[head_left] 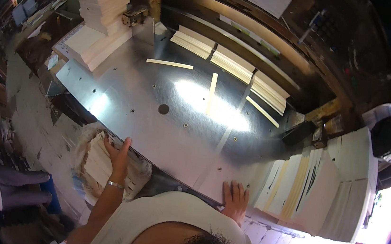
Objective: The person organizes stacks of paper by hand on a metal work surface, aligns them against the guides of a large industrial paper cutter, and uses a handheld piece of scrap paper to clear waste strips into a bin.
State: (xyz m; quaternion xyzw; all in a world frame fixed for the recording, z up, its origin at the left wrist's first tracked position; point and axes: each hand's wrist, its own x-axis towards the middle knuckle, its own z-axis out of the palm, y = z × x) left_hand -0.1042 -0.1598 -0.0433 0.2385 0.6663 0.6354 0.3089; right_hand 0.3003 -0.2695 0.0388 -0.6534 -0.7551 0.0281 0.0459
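My left hand (117, 154) is at the near left edge of a metal tabletop (155, 141), thumb and fingers spread apart, with nothing visible in it. Just below it, a plastic-lined container (137, 182) holds pale strips or sheets (98, 164). My right hand (236, 200) lies flat on the table's near edge, fingers stretched out. Across the tabletop lie three loose pale strips: one at the far left (169, 64), one upright in the middle (212, 93) and one slanting at the right (262, 111).
Bundled pale strips (232, 64) line the table's far side. A tall stack of pale blocks (102, 2) stands at the far left. More pale stacks (332, 184) fill the right. A dark machine frame (245, 13) rises behind. Another person's legs (22, 185) show at lower left.
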